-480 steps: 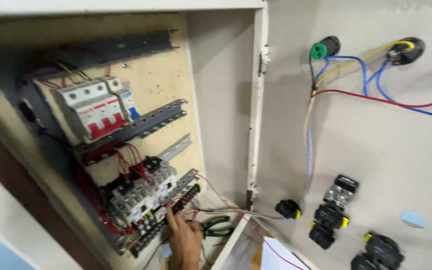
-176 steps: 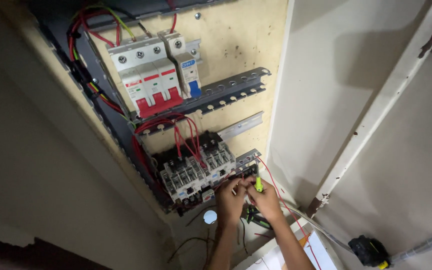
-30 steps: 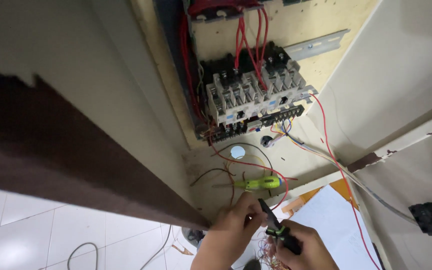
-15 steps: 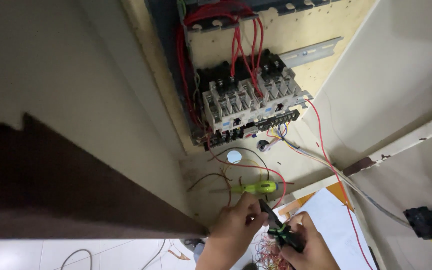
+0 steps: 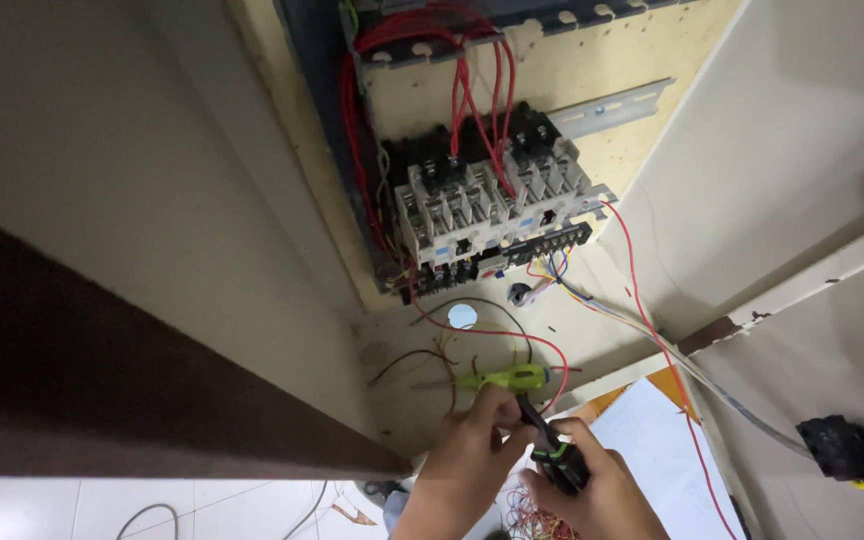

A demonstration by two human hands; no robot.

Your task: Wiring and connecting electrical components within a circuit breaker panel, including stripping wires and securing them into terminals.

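Observation:
My right hand (image 5: 607,495) grips a black hand tool with green trim (image 5: 552,450), its jaws pointing up and left. My left hand (image 5: 467,455) is curled beside it, fingertips pinched at the jaws where a thin red wire (image 5: 552,350) loops down from the terminal strip (image 5: 527,255). A green-handled screwdriver (image 5: 507,378) lies on the cabinet floor just above my left fingers. Above it, grey contactors (image 5: 482,200) with red wiring sit on the yellowish back plate.
There is a round hole (image 5: 462,316) in the cabinet floor, with loose brown wires around it. A white sheet of paper (image 5: 652,440) lies to the right of my hands. A black push-button block (image 5: 837,447) sits on the open door at right. A bare mounting rail (image 5: 607,103) crosses the top right.
The view has drifted slightly, so the contactors sit a little lower in frame. Both hands stay together at the tool, below the screwdriver.

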